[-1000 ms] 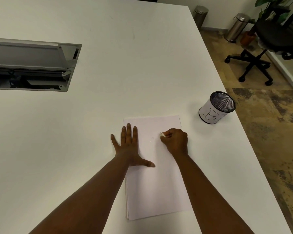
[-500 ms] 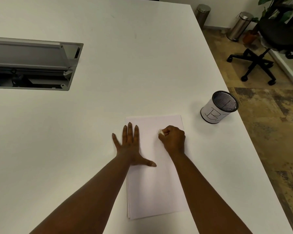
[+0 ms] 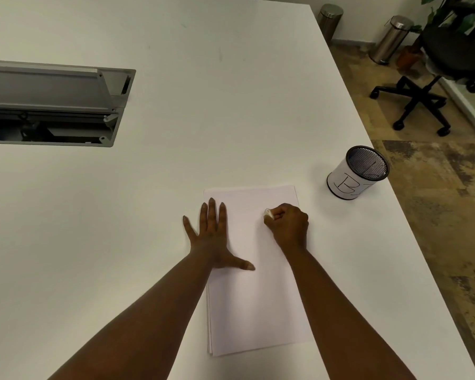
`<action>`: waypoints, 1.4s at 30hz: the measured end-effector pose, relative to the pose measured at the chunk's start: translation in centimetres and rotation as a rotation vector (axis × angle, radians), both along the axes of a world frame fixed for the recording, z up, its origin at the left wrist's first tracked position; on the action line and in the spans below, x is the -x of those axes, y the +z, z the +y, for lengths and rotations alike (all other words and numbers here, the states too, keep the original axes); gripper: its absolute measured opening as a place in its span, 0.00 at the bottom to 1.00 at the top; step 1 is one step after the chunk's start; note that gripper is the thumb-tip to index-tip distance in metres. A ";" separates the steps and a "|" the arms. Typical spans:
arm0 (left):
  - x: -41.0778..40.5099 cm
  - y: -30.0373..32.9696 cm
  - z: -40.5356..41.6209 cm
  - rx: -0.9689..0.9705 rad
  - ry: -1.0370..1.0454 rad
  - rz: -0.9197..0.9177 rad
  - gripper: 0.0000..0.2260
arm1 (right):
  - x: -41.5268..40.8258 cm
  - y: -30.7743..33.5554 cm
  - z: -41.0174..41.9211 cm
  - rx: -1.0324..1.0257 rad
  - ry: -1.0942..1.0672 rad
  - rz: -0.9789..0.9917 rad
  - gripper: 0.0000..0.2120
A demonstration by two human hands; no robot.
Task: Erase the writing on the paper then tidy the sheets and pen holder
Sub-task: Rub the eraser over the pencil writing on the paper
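A small stack of white sheets [image 3: 255, 303] lies on the white table [image 3: 176, 78] in front of me. My left hand [image 3: 211, 237] lies flat with spread fingers on the stack's left edge, pinning it. My right hand [image 3: 290, 224] is closed around a small white eraser [image 3: 268, 213], whose tip touches the upper part of the top sheet. I see no writing on the sheet around the eraser. A black mesh pen holder [image 3: 357, 172] with a white label marked "B" stands to the upper right of the sheets, near the table's right edge.
An open grey cable hatch [image 3: 52, 105] is set into the table at the far left. The table's right edge runs close to the pen holder. On the floor beyond stand a black office chair [image 3: 428, 86], two steel bins [image 3: 392, 38] and a plant.
A faint mark to the left of the eraser one second ago is gone. My right hand has shifted slightly over the upper sheet. The left hand has stayed in place.
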State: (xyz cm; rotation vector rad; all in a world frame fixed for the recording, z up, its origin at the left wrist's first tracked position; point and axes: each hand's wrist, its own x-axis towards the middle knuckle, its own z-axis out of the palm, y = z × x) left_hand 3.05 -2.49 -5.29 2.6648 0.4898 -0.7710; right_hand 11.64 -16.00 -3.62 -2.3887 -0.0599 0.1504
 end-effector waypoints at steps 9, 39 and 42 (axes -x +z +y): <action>0.0 -0.1 0.0 -0.007 -0.002 -0.008 0.67 | 1.7 -0.5 1.6 -0.037 0.181 0.022 0.07; -0.1 0.1 -0.1 -0.033 -0.005 0.004 0.64 | 6.3 -1.3 0.3 -0.152 0.190 0.122 0.07; -0.2 0.3 -0.1 -0.033 -0.010 0.022 0.66 | 6.0 -1.3 0.2 -0.120 0.228 0.088 0.07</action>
